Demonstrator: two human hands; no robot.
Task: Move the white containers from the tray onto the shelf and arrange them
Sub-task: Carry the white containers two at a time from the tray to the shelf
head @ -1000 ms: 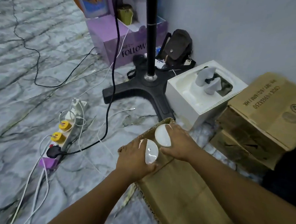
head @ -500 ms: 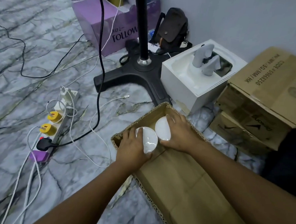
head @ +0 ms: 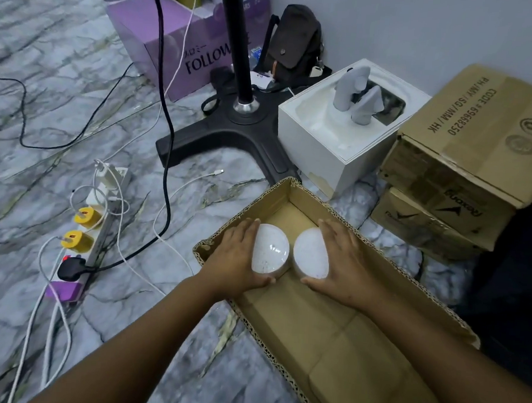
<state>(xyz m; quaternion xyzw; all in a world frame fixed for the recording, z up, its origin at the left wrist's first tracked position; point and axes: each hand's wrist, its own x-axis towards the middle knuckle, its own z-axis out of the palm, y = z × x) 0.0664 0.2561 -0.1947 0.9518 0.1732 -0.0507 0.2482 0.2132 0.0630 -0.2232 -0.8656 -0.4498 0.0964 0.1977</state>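
Two round white containers sit side by side inside a shallow cardboard tray [head: 277,199] on the floor. My left hand [head: 234,261] wraps the left side of the left white container [head: 269,252]. My right hand [head: 344,267] cups the right side of the right white container [head: 309,253]. Both containers stand near the tray's far end, a small gap between them. I cannot tell whether they rest on the tray floor or are slightly lifted. No shelf is in view.
A black stand base [head: 228,131] and a white box [head: 332,149] lie just beyond the tray. Stacked cardboard boxes [head: 468,144] stand at the right by the wall. A power strip [head: 84,232] with cables runs along the marble floor at left. A purple box [head: 180,49] stands behind.
Both hands lowered the two containers into the tray and spread them apart. The view tilted down and closer to the tray.
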